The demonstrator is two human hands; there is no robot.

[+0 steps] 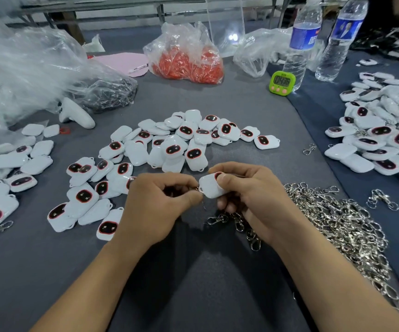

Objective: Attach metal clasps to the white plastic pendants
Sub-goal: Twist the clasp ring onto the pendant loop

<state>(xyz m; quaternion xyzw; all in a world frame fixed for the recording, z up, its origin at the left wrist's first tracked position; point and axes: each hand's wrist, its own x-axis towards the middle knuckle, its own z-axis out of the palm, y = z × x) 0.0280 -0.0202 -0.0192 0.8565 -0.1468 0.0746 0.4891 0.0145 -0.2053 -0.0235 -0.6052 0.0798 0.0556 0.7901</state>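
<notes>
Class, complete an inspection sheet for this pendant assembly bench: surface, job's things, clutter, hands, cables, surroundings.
Surface: dark grey table covering.
Job's things: white pendants heaped centre, left and right; metal clasps piled at right; one held pendant.
Clutter: bag of orange-red pieces, green timer, two water bottles, clear plastic bags, white controller.
Hands: right hand grips the held pendant; left hand pinches a small clasp at its corner.
Cables: nothing seen.
Surroundings: metal bench frame behind; patterned dark fabric top right.
</notes>
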